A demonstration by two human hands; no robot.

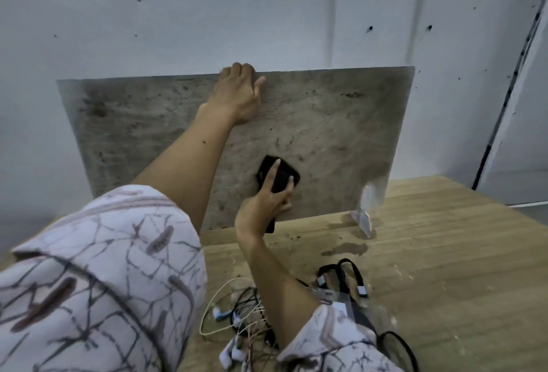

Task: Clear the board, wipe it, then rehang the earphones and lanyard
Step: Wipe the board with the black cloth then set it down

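A dirty grey board (341,122) stands upright on a wooden table, leaning near the white wall. My left hand (237,90) grips its top edge, fingers curled over the rim. My right hand (267,196) presses a black cloth (280,174) against the lower middle of the board, fingers spread over the cloth and thumb behind it. A tangle of white and black earphones (237,315) lies on the table in front, partly under my right forearm. Beside them lies a black lanyard (344,276) with a clear badge holder.
The wooden table (444,268) has a damp stain and specks of dirt near the board's foot. A clear plastic stand (363,219) props the board at its right end. A white wall with small holes rises behind. A dark cord (400,345) loops at the lower right.
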